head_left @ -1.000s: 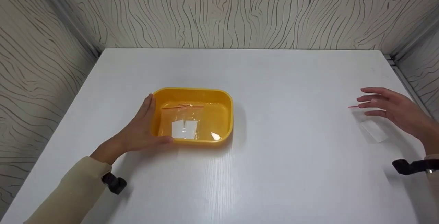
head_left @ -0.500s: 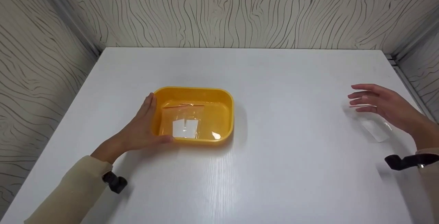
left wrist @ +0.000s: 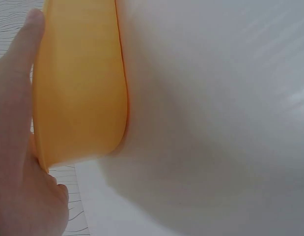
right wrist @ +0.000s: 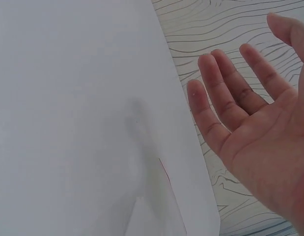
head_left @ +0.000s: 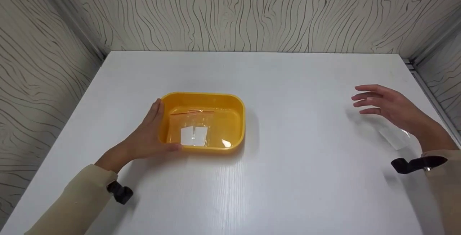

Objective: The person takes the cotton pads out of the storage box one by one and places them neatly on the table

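Observation:
At the left of the head view stands a yellow plastic box (head_left: pixel 242 120). Two overlapping clear zip bags (head_left: pixel 187 120) with red seal strips and white labels lie inside it. My left hand (head_left: pixel 144 139) holds the box by its near left corner, thumb along the front rim and fingers against the left side. The left wrist view shows the box's wall (left wrist: pixel 83 83) beside that thumb. My right hand (head_left: pixel 396 111) hovers at the right with fingers spread, holding nothing. Below it another clear zip bag (head_left: pixel 394 138) lies on the table, partly hidden by the hand.
The white table (head_left: pixel 295 177) runs back to a wall (head_left: pixel 230 12) with a wood-grain pattern. Similar panels close off both sides. Each wrist wears a black camera mount; the right mount (head_left: pixel 417 165) juts out over the table.
The right hand has moved left and slightly away from me, passing over the zip bag and covering its red strip. The left hand and the box have stayed in place.

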`<act>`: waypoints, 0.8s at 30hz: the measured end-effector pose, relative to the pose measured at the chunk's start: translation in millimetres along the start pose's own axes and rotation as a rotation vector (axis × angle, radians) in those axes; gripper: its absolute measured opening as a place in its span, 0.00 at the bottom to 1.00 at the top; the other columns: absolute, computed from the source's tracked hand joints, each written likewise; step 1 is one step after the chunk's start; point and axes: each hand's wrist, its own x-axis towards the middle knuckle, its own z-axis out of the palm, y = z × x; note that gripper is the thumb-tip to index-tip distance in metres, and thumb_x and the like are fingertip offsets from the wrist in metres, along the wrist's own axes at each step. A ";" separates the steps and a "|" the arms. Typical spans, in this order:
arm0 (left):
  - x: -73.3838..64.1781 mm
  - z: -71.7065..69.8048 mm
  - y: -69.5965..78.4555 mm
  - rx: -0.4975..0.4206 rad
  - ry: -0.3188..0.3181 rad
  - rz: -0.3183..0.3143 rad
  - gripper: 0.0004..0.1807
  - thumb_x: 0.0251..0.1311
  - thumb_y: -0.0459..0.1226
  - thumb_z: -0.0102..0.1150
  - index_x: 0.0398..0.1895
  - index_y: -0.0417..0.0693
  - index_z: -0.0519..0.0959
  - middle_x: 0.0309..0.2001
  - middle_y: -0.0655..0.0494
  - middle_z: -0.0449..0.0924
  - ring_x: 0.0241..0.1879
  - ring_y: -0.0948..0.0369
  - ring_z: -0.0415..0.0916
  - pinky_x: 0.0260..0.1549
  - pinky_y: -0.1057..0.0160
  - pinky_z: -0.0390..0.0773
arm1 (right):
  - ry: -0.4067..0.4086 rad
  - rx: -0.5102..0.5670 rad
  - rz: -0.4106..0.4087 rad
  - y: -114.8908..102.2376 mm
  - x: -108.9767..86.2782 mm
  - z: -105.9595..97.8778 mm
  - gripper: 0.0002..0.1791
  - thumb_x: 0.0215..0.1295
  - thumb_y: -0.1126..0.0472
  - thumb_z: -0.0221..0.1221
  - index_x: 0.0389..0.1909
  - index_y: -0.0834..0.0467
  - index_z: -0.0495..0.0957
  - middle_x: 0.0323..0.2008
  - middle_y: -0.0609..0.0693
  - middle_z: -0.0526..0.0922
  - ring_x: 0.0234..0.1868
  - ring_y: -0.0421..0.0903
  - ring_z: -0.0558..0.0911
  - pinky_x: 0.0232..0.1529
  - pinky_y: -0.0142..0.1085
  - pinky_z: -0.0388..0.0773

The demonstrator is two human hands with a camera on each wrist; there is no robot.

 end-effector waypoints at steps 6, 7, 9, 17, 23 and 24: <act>0.0 1.4 -0.4 0.004 0.006 0.000 0.79 0.46 0.70 0.69 0.80 0.41 0.25 0.81 0.42 0.22 0.80 0.43 0.29 0.72 0.36 0.51 | -0.002 -0.003 -0.006 -1.2 11.5 10.4 0.23 0.80 0.72 0.43 0.71 0.65 0.67 0.57 0.53 0.80 0.56 0.45 0.83 0.53 0.35 0.82; 0.2 1.7 -0.6 0.004 0.007 -0.001 0.79 0.46 0.70 0.69 0.80 0.42 0.25 0.81 0.42 0.22 0.80 0.43 0.29 0.72 0.36 0.52 | -0.004 -0.002 -0.005 -1.6 12.9 11.9 0.23 0.80 0.72 0.43 0.71 0.65 0.66 0.58 0.53 0.80 0.56 0.45 0.83 0.53 0.35 0.82; 0.6 2.0 -1.1 0.005 0.006 -0.004 0.79 0.46 0.71 0.68 0.81 0.42 0.25 0.81 0.43 0.21 0.80 0.43 0.29 0.72 0.36 0.51 | -0.010 0.002 -0.003 -2.3 15.7 15.0 0.22 0.80 0.72 0.43 0.71 0.64 0.67 0.58 0.53 0.80 0.56 0.45 0.83 0.53 0.35 0.82; 1.8 2.4 -1.2 0.006 0.013 0.001 0.79 0.45 0.71 0.68 0.81 0.44 0.25 0.81 0.42 0.22 0.80 0.43 0.30 0.71 0.36 0.54 | -0.014 0.009 0.002 -3.6 21.1 22.3 0.22 0.80 0.71 0.44 0.71 0.64 0.67 0.57 0.52 0.80 0.56 0.45 0.83 0.53 0.35 0.82; 1.7 1.7 -1.0 0.003 0.016 0.008 0.80 0.45 0.71 0.69 0.81 0.42 0.25 0.82 0.42 0.23 0.80 0.43 0.30 0.71 0.37 0.54 | -0.022 0.004 -0.016 -3.7 23.8 25.9 0.22 0.80 0.71 0.43 0.71 0.65 0.66 0.57 0.53 0.80 0.56 0.46 0.83 0.54 0.37 0.82; 1.7 1.6 -1.4 0.003 0.016 0.013 0.79 0.45 0.70 0.69 0.81 0.41 0.25 0.81 0.42 0.23 0.80 0.43 0.30 0.72 0.37 0.54 | -0.025 0.005 -0.020 -3.8 24.5 26.6 0.22 0.80 0.71 0.43 0.71 0.66 0.66 0.57 0.53 0.80 0.56 0.47 0.83 0.54 0.37 0.82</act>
